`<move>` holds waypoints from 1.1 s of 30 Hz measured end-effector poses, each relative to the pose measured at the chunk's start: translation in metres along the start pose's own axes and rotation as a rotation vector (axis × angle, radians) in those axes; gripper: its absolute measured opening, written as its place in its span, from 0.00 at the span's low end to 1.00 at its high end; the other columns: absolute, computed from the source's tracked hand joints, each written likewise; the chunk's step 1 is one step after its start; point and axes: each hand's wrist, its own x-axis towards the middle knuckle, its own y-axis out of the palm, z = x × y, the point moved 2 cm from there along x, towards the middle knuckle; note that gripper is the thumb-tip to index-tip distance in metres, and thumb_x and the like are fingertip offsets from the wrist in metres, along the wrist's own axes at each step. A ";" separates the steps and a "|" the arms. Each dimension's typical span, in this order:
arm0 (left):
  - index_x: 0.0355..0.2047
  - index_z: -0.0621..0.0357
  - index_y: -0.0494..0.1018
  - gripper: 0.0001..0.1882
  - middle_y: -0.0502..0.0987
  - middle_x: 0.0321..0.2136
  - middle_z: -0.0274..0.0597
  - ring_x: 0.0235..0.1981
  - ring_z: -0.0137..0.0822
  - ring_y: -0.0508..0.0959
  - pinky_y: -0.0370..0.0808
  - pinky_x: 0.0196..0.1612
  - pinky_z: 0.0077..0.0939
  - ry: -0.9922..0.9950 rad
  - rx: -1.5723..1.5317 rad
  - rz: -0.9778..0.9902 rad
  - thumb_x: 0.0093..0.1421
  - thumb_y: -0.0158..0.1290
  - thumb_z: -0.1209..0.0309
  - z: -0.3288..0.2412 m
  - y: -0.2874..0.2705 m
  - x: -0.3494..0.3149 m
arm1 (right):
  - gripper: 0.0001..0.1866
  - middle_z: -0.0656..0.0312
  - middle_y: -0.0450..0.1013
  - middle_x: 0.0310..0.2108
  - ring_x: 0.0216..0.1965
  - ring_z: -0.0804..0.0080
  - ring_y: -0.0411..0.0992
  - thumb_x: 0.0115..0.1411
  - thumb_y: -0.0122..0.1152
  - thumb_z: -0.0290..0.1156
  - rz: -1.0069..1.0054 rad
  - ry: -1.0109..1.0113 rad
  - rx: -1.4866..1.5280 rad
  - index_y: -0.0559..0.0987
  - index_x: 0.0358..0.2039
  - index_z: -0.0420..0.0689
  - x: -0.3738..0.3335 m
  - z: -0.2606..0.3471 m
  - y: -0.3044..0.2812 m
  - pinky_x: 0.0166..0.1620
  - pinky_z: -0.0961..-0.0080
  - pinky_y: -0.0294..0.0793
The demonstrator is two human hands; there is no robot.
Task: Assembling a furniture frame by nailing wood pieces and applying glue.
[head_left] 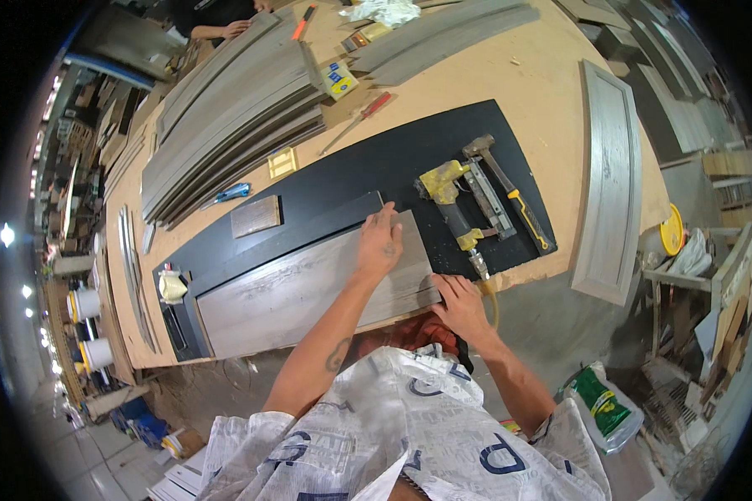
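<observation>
Workbench [551, 104], nail gun [454, 211] and hammer [505, 177] near grey panel [297, 284], stacked boards [242, 113] beyond

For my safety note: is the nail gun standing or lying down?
Lying down: the nail gun rests sideways on the black board, its side profile facing up.

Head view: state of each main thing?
Grey panel: lying flat
Left grip: at panel's far edge
Right grip: at panel's near right corner
Black board: flat on table
Nail gun: on its side, hose connected
Hammer: lying down
Screwdriver: lying down
Blue knife: lying down, blade unclear
Grey boards: stacked
Framed panel: flat, overhanging table
</observation>
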 end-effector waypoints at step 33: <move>0.58 0.66 0.64 0.27 0.74 0.49 0.57 0.53 0.55 0.71 0.65 0.58 0.49 -0.022 -0.091 -0.014 0.60 0.55 0.69 0.003 -0.001 -0.002 | 0.38 0.47 0.71 0.49 0.52 0.45 0.68 0.47 0.74 0.27 0.207 0.142 -0.018 0.68 0.59 0.40 0.002 0.004 0.000 0.54 0.56 0.69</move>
